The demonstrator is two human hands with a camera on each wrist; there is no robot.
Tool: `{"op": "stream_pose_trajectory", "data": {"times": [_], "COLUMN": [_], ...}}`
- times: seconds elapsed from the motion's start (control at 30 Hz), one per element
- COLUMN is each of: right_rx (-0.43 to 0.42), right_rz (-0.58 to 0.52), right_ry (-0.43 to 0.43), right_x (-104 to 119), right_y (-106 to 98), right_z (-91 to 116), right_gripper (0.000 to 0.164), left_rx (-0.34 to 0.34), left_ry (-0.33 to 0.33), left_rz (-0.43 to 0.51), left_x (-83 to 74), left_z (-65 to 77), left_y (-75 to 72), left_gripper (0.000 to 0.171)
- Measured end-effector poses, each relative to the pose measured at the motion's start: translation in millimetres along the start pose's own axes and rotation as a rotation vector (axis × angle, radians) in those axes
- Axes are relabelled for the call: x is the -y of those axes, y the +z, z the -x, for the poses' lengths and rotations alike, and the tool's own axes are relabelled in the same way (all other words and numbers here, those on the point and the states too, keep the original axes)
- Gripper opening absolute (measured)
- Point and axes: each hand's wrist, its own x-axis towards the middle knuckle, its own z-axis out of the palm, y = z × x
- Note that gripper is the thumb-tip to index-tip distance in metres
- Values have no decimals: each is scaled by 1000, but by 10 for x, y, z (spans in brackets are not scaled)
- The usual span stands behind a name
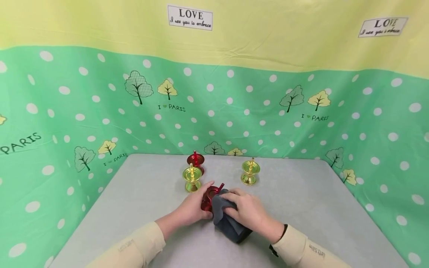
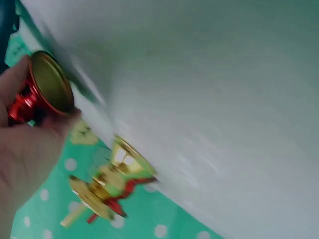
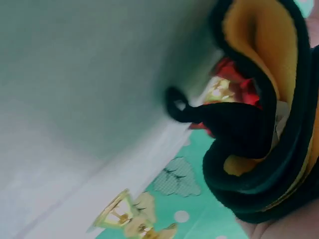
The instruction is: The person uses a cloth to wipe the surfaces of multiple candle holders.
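My left hand [image 1: 193,208] grips a shiny red metal candle holder [image 1: 206,203], thumb and fingers on its sides, its thin post tilted up to the right. In the left wrist view the hollow gold-coloured underside of the red holder [image 2: 52,84] faces the camera. My right hand [image 1: 249,210] pinches a dark grey cloth [image 1: 231,223] against the red holder's right side, hiding part of it. In the right wrist view the bunched cloth [image 3: 234,127] shows an orange-yellow inner face, dark edging and a small loop.
On the grey table [image 1: 134,193], a gold candle holder [image 1: 192,180] stands just beyond my left hand, with another red one [image 1: 195,160] partly hidden behind it. A second gold holder [image 1: 249,173] stands farther right. A green and yellow curtain [image 1: 231,111] hangs along the table's back edge and sides.
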Motion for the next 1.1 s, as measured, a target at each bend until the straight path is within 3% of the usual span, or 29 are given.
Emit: {"op": "stream_pose_trajectory", "data": {"times": [0.1, 0.17, 0.27, 0.4, 0.5, 0.63, 0.8, 0.9, 1.1], "right_rx": [-7, -16, -27, -37, -46, -84, -135, -91, 32], "right_rz": [9, 12, 9, -36, -63, -43, 16, 3, -75], "right_ry": [-34, -44, -34, 43, 107, 99, -76, -122, -92], "right_x": [-58, -95, -129, -130, -97, -45, -47, -112, -288], "right_y": [32, 50, 69, 68, 41, 1, -10, -7, 2], "right_z": [-12, -22, -31, -48, -54, -32, 14, 22, -17], "right_gripper": [39, 39, 37, 33, 31, 32, 40, 41, 37], "left_rx": [51, 45, -42, -176, -194, -125, -5, 47, 134], "left_ry": [-27, -19, -4, 1, 4, 4, -8, -17, -25], "left_rz": [16, 8, -37, -128, -151, -51, 72, 91, 142], "left_x": [17, 22, 6, -47, -95, -127, -82, -34, 29], "left_z": [-28, -41, -28, -7, -10, -22, -24, -24, -29], "left_y": [-63, -53, 15, 117, 133, 70, -33, -70, -115], "left_gripper": [112, 112, 112, 109, 104, 100, 99, 98, 99]}}
